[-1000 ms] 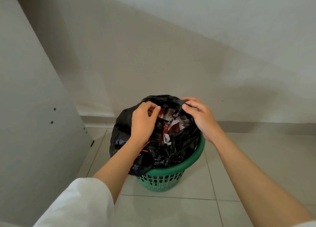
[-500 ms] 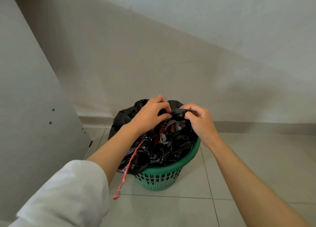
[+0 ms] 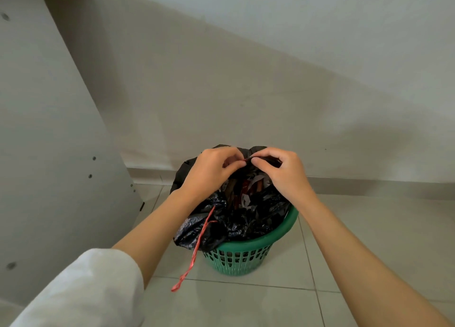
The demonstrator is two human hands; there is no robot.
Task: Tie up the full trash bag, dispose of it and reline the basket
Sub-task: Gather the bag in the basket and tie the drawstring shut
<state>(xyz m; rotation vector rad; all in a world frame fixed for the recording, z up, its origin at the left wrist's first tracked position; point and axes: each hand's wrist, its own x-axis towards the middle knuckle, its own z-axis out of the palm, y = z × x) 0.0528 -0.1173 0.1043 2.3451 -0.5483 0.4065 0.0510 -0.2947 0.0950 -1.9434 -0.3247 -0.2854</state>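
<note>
A green plastic basket (image 3: 246,257) stands on the tiled floor and holds a full black trash bag (image 3: 236,225) with paper and red wrappers showing at its mouth. A red drawstring (image 3: 197,252) hangs from the bag's near left side down toward the floor. At the bag's far rim my left hand (image 3: 209,171) pinches a red bit of string. My right hand (image 3: 283,171) pinches the black bag's rim right beside it, fingertips nearly touching the left hand's.
A white wall with a grey skirting strip (image 3: 369,184) runs close behind the basket. A grey panel with screw holes (image 3: 49,154) stands at the left, near the basket. Light floor tiles (image 3: 246,307) lie in front and to the right.
My hands have come together at the bag's far rim. The left hand now pinches a red string there. The red drawstring has dropped out and hangs down the bag's near left side.
</note>
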